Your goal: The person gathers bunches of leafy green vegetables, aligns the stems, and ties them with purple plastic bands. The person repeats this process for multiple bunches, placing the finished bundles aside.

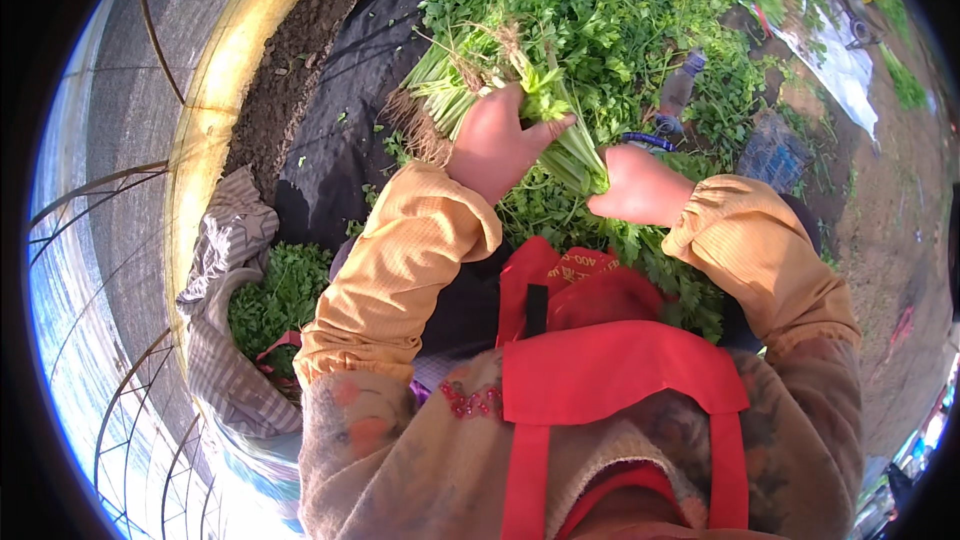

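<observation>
A bunch of celery point(574, 148) with thin green stalks lies across both hands in front of my body. My left hand point(497, 143) is closed round it near the pale root end, thumb laid over the stalks. Lower down, toward the leaves, my right hand point(640, 186) grips the same bunch; some of its fingers are hidden. Just beyond my left hand lie more celery stalks point(445, 83) with brown roots point(412, 125). Leafy tops point(690, 285) hang out below my right hand, over my lap.
A wide heap of leafy greens point(590, 0) spreads ahead on black sheeting point(345, 100). To the right are a plastic bottle point(680, 85), a blue band point(648, 141) and a white plastic sheet point(835, 65). A cloth-edged sack point(225, 340) holding greens stands at my left.
</observation>
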The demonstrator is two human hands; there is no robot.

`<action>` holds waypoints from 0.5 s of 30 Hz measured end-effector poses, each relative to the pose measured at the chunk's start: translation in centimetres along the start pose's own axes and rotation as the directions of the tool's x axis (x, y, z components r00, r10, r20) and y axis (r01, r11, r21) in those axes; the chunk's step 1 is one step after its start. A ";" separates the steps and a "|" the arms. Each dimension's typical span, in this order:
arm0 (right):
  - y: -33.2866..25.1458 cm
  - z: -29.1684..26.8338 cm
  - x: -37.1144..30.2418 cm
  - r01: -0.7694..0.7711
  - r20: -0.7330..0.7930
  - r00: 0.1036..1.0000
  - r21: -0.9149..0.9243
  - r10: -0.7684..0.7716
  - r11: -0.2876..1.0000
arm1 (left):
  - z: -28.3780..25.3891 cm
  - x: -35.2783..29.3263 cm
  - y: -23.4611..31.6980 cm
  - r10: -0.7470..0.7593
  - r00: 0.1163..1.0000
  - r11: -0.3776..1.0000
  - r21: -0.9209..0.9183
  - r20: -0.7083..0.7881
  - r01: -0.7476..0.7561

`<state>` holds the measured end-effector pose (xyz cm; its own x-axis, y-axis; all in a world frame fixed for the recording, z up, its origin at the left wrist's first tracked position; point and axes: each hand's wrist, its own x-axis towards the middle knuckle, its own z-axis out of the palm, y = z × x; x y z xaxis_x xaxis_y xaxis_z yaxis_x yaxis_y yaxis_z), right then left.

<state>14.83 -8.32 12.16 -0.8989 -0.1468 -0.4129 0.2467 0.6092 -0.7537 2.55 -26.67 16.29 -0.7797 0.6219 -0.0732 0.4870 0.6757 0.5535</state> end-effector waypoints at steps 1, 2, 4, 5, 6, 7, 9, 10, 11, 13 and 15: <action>-0.2 0.1 0.0 0.000 -0.001 1.000 -0.015 0.000 1.000 | 0.0 -0.2 0.0 -0.069 0.997 0.992 -0.102 0.039 0.073; -0.2 0.0 -0.1 -0.004 -0.009 1.000 -0.030 0.004 1.000 | -0.2 -0.2 0.3 -0.126 0.988 0.969 -0.201 0.087 0.141; 0.6 0.2 0.2 -0.006 -0.003 1.000 -0.013 0.006 1.000 | -0.4 0.0 0.2 -0.159 0.976 0.938 -0.287 0.147 0.196; 0.8 0.2 0.3 -0.006 0.000 1.000 -0.006 0.006 1.000 | -0.6 0.3 -0.3 -0.142 0.978 0.943 -0.280 0.153 0.180; 0.6 0.0 0.3 -0.018 0.006 1.000 0.013 0.018 1.000 | -0.7 0.5 -0.9 -0.128 0.980 0.948 -0.272 0.155 0.167; 0.3 -0.2 0.3 -0.029 0.011 1.000 0.032 0.029 0.999 | 0.4 0.6 -2.1 -0.132 0.981 0.835 -0.517 0.145 0.189; 0.4 -0.3 0.2 -0.044 0.008 0.999 0.050 0.043 0.998 | -0.6 0.9 -1.9 -0.178 0.967 0.607 -0.753 0.183 0.254; 0.8 -0.2 0.3 -0.042 0.001 0.999 0.045 0.042 0.998 | -1.0 1.0 -2.0 -0.195 0.959 0.465 -0.841 0.207 0.276; 1.0 -0.1 0.3 -0.037 0.001 0.999 0.036 0.037 0.999 | -1.2 1.2 -2.7 -0.164 0.968 0.367 -0.900 0.188 0.237; 0.8 0.0 0.0 -0.009 0.024 1.000 0.019 0.009 1.000 | -2.1 2.7 -5.7 -0.252 0.967 0.124 -0.989 0.047 0.080; 1.3 0.0 0.0 -0.018 0.065 0.998 0.039 0.016 0.999 | -4.9 4.2 -9.4 -0.370 0.924 0.041 -0.995 -0.101 -0.092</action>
<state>15.15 -7.50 11.19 -0.8695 -0.1874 -0.4570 0.2772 0.5806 -0.7655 -7.21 -32.28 14.83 -0.9399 0.2847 -0.1884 -0.2997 -0.4238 0.8547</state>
